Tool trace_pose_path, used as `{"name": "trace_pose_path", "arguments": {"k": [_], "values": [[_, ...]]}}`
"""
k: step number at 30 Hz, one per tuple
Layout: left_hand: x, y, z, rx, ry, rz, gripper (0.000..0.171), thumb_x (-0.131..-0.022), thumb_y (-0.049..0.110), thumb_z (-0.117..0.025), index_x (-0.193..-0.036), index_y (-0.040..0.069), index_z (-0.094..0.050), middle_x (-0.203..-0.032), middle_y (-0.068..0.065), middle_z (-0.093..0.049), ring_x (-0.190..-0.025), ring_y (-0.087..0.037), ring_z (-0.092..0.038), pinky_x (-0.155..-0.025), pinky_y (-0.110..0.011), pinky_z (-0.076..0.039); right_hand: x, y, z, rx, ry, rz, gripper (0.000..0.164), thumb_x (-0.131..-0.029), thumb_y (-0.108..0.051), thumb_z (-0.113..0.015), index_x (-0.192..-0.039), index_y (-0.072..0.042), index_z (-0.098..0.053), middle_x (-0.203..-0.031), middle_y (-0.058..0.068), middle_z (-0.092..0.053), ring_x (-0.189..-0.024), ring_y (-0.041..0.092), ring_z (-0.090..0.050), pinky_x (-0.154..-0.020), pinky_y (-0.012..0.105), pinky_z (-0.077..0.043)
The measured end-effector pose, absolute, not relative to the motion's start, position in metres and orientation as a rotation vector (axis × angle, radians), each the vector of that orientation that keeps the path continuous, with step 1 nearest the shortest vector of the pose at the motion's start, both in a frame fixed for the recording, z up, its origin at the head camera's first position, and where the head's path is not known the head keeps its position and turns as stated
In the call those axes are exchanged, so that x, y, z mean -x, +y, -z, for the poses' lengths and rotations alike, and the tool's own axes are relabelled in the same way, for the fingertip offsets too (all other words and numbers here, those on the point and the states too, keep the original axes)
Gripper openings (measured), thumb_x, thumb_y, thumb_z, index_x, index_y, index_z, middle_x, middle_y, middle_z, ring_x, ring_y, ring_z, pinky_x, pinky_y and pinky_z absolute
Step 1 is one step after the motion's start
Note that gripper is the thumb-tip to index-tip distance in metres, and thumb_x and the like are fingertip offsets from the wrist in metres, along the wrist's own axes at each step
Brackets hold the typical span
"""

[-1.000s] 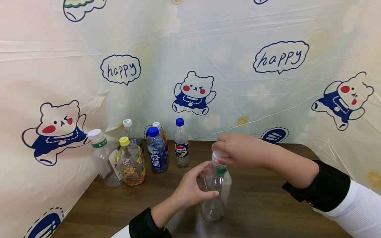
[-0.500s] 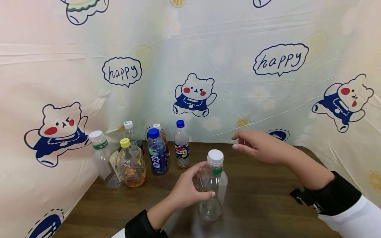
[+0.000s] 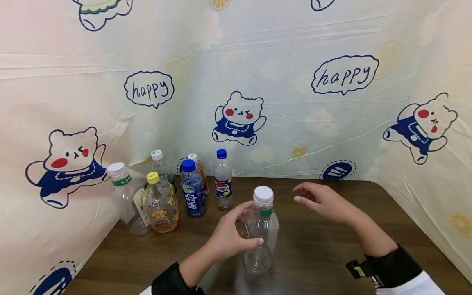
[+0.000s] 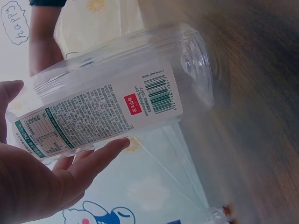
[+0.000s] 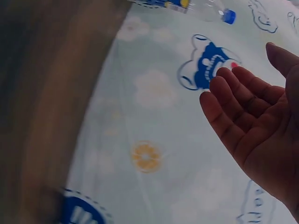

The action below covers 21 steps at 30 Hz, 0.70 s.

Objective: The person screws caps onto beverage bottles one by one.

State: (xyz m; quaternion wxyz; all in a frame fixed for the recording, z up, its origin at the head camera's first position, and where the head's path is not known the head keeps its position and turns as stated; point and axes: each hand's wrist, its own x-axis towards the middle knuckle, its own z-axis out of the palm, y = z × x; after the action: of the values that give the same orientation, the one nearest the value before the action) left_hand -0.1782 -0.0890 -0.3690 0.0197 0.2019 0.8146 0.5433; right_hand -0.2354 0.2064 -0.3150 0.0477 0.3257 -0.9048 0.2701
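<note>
A large clear plastic bottle [image 3: 262,225] with a white cap [image 3: 263,195] and a green neck band stands upright near the front of the table. My left hand [image 3: 228,234] grips its upper body from the left, thumb in front and fingers behind. The left wrist view shows the bottle's printed label [image 4: 98,112] with a barcode. To the right of the bottle, my right hand [image 3: 324,200] hovers apart from it, holding nothing. In the right wrist view its palm and relaxed fingers [image 5: 219,112] show.
Several bottles stand at the back left: a white-capped clear one [image 3: 129,205], a yellow-capped one [image 3: 162,209], a blue-capped blue one [image 3: 193,192] and a Pepsi bottle [image 3: 223,180] among them. A printed cloth [image 3: 280,82] hangs behind the brown table [image 3: 313,254].
My right hand has let go of the white cap, moved off to the right and lowered slightly. My left hand has stayed on the bottle, both shifting slightly left in view.
</note>
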Motion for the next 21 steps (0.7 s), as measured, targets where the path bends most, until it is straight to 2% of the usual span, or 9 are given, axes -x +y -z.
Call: {"name": "trace_pose_path", "arguments": {"k": [5, 11, 21], "values": [[0.177, -0.090, 0.370, -0.618, 2.527, -1.688, 0.081, -0.073, 0.028, -0.086, -0.143, 0.018, -0.045, -0.129, -0.004, -0.058, -0.109, -0.025, -0.056, -0.073, -0.031, -0.057, 0.236, 0.209, 0.350, -0.902, -2.807, -0.946, 0.032, -0.099, -0.031, -0.058, -0.117, -0.005, -0.063, -0.095, -0.005, -0.064, -0.085, 0.011, -0.059, -0.072, 0.028, -0.053], [0.176, -0.091, 0.372, -0.606, 2.519, -1.699, 0.082, -0.073, 0.028, -0.086, -0.144, 0.020, -0.045, -0.129, -0.002, -0.058, -0.109, -0.024, -0.056, -0.073, -0.031, -0.057, 0.237, 0.206, 0.386, -0.842, -2.838, -0.986, 0.034, -0.099, -0.033, -0.057, -0.116, -0.004, -0.063, -0.094, -0.005, -0.063, -0.084, 0.010, -0.057, -0.071, 0.028, -0.052], [0.175, -0.092, 0.374, -0.597, 2.514, -1.721, 0.081, -0.073, 0.028, -0.086, -0.143, 0.020, -0.046, -0.129, -0.001, -0.058, -0.109, -0.024, -0.055, -0.074, -0.032, -0.057, 0.232, 0.200, 0.420, -0.833, -2.835, -1.085, 0.033, -0.097, -0.029, -0.061, -0.114, 0.000, -0.062, -0.091, -0.005, -0.062, -0.082, 0.008, -0.057, -0.069, 0.027, -0.051]]}}
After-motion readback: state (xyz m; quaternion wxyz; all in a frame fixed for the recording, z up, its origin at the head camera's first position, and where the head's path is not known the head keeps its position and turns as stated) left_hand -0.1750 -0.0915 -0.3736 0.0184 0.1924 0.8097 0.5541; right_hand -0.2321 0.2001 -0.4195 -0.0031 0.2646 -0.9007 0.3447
